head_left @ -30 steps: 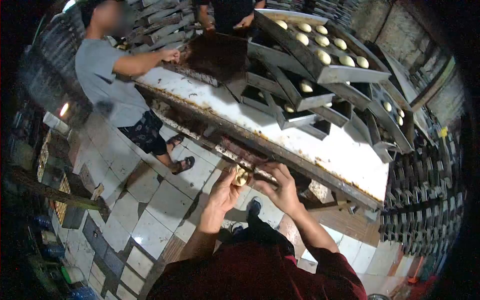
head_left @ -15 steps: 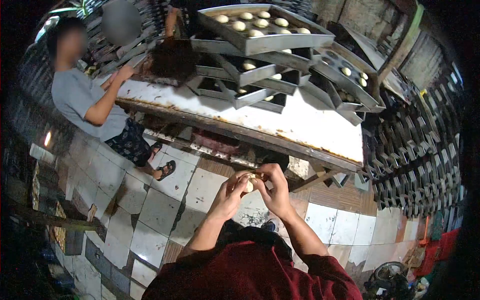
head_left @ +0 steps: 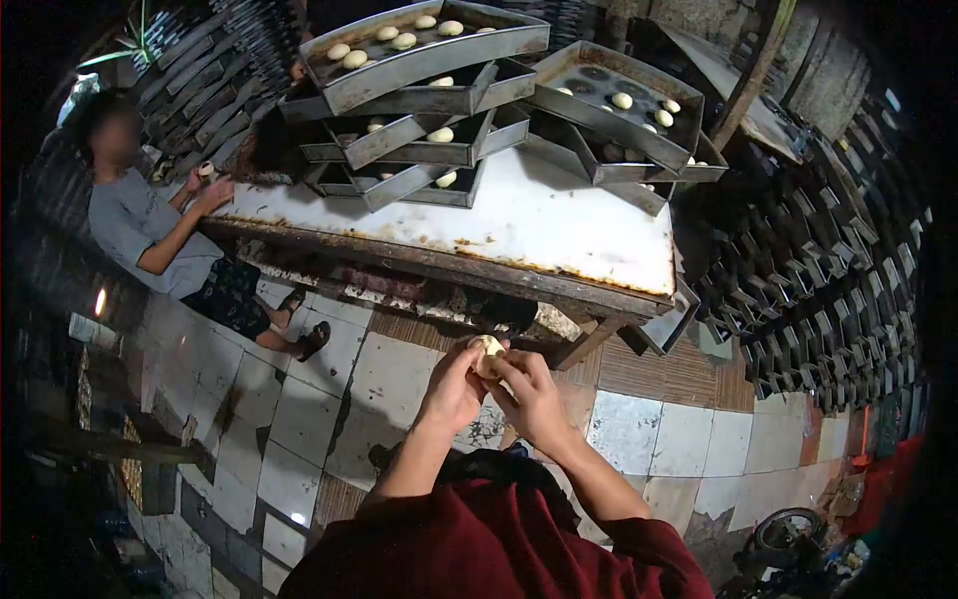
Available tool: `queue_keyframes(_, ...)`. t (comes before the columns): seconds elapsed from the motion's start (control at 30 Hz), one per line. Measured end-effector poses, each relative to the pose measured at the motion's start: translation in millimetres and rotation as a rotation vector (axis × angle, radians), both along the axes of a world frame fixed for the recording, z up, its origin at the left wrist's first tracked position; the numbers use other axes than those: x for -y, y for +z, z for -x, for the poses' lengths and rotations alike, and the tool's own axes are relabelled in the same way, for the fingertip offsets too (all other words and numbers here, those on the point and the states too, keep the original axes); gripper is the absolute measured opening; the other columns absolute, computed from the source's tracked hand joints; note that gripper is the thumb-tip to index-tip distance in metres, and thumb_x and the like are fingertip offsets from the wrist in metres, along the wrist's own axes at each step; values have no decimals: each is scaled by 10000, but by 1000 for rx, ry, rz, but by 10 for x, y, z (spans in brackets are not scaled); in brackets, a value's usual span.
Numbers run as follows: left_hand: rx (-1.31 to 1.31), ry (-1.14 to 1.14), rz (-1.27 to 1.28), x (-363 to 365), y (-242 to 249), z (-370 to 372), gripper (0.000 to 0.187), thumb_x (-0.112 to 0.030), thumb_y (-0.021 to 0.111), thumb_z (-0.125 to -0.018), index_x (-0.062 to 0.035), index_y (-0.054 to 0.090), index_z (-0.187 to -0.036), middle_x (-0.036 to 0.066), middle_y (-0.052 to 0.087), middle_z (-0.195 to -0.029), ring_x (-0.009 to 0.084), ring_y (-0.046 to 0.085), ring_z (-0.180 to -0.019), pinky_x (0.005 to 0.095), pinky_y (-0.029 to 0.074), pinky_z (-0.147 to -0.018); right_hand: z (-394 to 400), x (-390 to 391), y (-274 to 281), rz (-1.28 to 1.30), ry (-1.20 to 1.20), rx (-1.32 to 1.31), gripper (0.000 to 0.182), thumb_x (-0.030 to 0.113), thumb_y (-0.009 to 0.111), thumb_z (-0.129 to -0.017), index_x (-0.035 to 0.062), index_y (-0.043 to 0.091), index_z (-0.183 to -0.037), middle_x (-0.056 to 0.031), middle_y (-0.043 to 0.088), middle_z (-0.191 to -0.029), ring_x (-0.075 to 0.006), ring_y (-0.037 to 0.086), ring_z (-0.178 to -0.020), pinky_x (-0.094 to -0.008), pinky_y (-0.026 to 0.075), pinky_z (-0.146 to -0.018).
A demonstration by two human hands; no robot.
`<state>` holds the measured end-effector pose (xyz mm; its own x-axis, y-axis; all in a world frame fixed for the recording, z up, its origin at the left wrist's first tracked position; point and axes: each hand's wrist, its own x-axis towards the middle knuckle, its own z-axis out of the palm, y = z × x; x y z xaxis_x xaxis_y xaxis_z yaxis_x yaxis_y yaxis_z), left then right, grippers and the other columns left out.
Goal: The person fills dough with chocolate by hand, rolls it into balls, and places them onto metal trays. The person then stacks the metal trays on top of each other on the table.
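Both my hands meet in front of my chest around one pale dough ball [head_left: 488,346]. My left hand [head_left: 455,387] wraps its fingers round the ball from the left. On the right side, the fingers of my right hand [head_left: 531,397] press against it. Beyond them stands a white-topped table [head_left: 559,232] with a rusty, worn front edge. Metal trays with round dough pieces are stacked crosswise on it, the top one [head_left: 439,50] at the middle and another [head_left: 639,130] to the right.
A person in a grey shirt [head_left: 150,215] stands at the table's left end, holding a small pale piece. Many stacked empty trays [head_left: 838,290] line the right wall. A wooden post [head_left: 753,75] leans behind the table. A wheel [head_left: 788,529] lies low on the right.
The view has shifted, so table and trays appear further left. My hands have turned, and more of the dough ball shows at their top. The other person's hands have moved apart slightly.
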<state>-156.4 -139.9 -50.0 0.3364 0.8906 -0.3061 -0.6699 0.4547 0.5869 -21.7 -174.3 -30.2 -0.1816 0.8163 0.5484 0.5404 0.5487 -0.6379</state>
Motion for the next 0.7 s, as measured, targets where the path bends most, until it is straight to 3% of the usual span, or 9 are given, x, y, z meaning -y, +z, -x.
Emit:
queue_keyframes(0.13,-44,87,-30,39,47,-25,198,-95,483,-879,-34,537,-1060,83,580,-1059,163,562,-951,292,478,-768,-128,-112,-139,-63,82,76,263,54,660,-739,-8,560,-975,-138,544,-906,-303,557,-804,-341,473,-700)
queue_keyframes(0.2,-311,176,-297,11,85,-21,255,-27,471,-858,-17,532,-1105,99,560,-1112,167,540,-1010,288,451,-837,-139,-201,-69,60,89,-30,250,70,668,-748,-8,546,-951,-132,548,-878,-285,566,-762,-333,476,-672)
queue_keyframes(0.23,-306,177,-295,-18,88,12,255,-27,471,-858,-17,532,-1105,99,560,-1112,167,540,-1010,288,451,-837,-136,-245,2,188,86,-132,243,86,676,-756,-7,532,-927,-126,552,-850,-267,576,-720,-324,479,-643)
queue_keyframes(0.27,-327,114,-485,-61,89,84,289,2,463,-845,-9,526,-1127,110,545,-1141,176,521,-1051,292,427,-875,-112,-306,177,324,107,-326,252,113,690,-763,0,503,-888,-111,551,-805,-205,579,-660,-301,472,-587)
queue_keyframes(0.33,-375,-48,-796,-199,134,287,371,48,432,-819,9,494,-1183,140,474,-1247,211,462,-1152,306,358,-963,-74,-466,355,335,139,-302,262,106,697,-754,2,500,-890,-109,552,-798,-180,574,-671,-288,467,-584)
queue_keyframes(0.47,-365,-98,-990,-482,325,516,437,42,450,-834,-1,390,-1264,151,417,-1300,232,458,-1156,329,375,-960,152,-757,304,258,142,-255,236,78,704,-741,-12,529,-872,-106,541,-777,-147,554,-670,-270,448,-571)
queue_keyframes(0.57,-296,89,-772,-727,210,618,449,0,473,-861,-12,322,-1283,170,433,-1276,230,477,-1131,322,429,-918,497,-906,257,144,69,-270,203,44,706,-720,-22,561,-844,-109,528,-780,-177,539,-661,-285,438,-551)
queue_keyframes(0.63,-253,138,-759,-879,250,682,418,-58,461,-888,-38,307,-1277,188,475,-1216,260,502,-1110,343,463,-890,721,-945,166,1,-83,-90,220,25,705,-699,-1,577,-876,-122,534,-865,-213,525,-728,-310,437,-650)
queue_keyframes(0.7,-65,161,-355,-1005,273,725,399,-68,435,-905,-51,301,-1281,195,486,-1198,271,514,-1098,341,486,-864,923,-976,324,-201,-224,223,341,-13,691,-650,43,607,-976,-136,534,-943,-282,509,-834,-375,442,-708)
